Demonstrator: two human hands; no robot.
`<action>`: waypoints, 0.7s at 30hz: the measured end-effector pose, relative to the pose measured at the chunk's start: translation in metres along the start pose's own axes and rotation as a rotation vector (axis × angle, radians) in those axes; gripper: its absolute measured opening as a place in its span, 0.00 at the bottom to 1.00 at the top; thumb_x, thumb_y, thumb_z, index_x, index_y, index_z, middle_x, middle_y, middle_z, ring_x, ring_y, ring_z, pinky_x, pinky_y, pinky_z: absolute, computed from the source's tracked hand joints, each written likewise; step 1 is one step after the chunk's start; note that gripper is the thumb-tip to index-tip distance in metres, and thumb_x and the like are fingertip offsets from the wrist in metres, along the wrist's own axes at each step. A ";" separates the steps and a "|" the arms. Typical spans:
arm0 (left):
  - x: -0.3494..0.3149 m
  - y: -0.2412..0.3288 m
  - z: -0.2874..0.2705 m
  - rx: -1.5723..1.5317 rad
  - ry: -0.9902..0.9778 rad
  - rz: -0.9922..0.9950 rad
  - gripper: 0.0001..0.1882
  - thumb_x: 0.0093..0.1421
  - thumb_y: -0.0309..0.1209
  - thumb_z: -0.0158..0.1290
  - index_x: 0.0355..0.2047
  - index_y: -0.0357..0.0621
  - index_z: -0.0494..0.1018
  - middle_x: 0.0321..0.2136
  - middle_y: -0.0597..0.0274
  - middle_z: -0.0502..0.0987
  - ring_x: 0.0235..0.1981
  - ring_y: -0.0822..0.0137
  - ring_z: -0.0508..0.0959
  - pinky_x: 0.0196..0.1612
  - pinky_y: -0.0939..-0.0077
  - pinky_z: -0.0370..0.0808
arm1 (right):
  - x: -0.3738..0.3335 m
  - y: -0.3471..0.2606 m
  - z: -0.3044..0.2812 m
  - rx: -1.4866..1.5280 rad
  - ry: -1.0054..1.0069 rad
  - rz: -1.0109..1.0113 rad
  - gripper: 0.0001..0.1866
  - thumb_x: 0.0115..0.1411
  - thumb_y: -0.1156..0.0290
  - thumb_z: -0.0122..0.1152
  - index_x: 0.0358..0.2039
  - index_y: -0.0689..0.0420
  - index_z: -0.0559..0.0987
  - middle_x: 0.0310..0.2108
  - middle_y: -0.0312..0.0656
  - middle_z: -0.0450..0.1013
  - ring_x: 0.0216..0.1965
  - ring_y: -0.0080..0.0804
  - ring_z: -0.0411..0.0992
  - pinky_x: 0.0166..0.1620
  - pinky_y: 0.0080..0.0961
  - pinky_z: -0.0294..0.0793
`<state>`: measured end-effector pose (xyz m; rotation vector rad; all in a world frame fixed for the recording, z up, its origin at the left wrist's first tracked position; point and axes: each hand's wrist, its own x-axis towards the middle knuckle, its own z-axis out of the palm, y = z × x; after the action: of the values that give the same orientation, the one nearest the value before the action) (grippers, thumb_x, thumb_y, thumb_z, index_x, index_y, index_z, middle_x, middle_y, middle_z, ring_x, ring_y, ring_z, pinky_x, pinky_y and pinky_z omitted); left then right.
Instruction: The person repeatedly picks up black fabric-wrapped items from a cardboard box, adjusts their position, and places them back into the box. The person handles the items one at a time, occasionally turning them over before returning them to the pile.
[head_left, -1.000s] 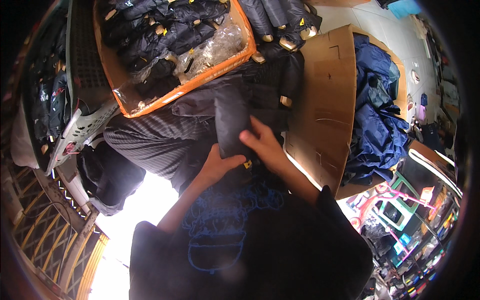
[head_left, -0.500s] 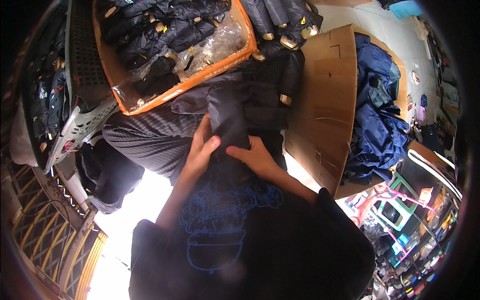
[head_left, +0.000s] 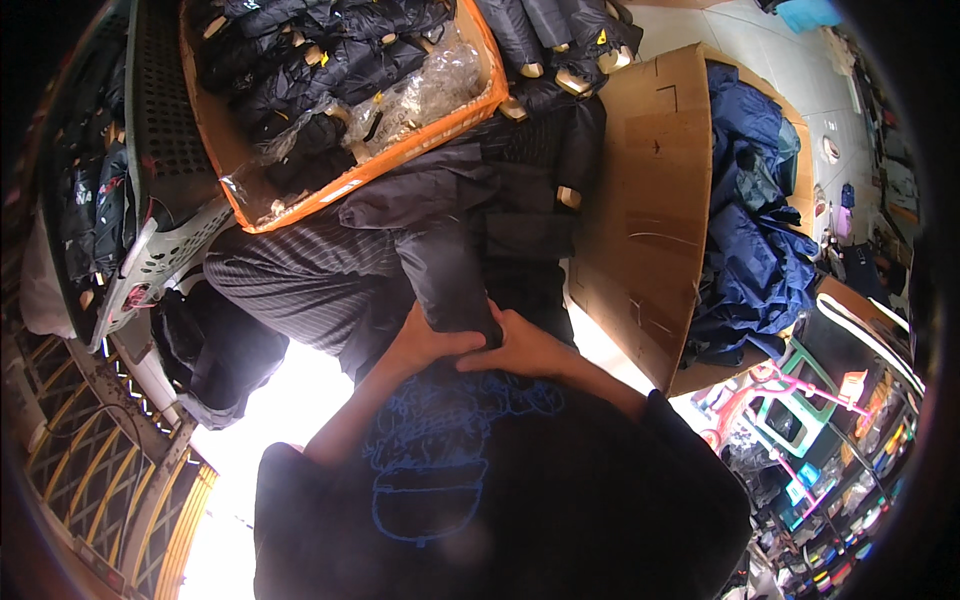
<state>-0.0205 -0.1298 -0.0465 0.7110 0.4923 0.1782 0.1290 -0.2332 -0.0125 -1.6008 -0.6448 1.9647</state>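
Observation:
A dark roll of smooth cloth, seemingly a black folded umbrella [head_left: 440, 270], lies lengthwise over my lap and points away from me. My left hand [head_left: 424, 345] wraps round its near end from the left. From the other side my right hand [head_left: 518, 345] grips that same end, and the two thumbs nearly meet on top. The fingers beneath the roll are hidden. More loose black cloth [head_left: 400, 205] is bunched just beyond, against the striped trousers [head_left: 290, 280].
An orange crate [head_left: 370, 172] ahead holds several black folded umbrellas with pale handle ends and clear plastic. A grey basket [head_left: 170, 120] with more stands left. To the right, a cardboard box [head_left: 640, 200] contains blue cloth [head_left: 755, 260]. Black umbrellas [head_left: 545, 40] are piled beyond the crate's right corner.
Both hands have slid toward me along the roll to its near end and drawn closer together. The roll's far end has tilted slightly left.

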 end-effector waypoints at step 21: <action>0.033 0.020 0.011 -0.112 0.247 0.166 0.19 0.51 0.19 0.56 0.45 0.33 0.72 0.41 0.56 0.77 0.36 0.70 0.78 0.36 0.76 0.77 | 0.030 0.011 0.002 0.285 0.231 -0.424 0.17 0.56 0.80 0.62 0.46 0.65 0.72 0.37 0.42 0.76 0.41 0.27 0.75 0.45 0.25 0.74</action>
<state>0.0136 -0.1102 -0.0382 0.6226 0.6534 0.4499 0.1208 -0.2215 -0.0415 -1.3575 -0.5307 1.4646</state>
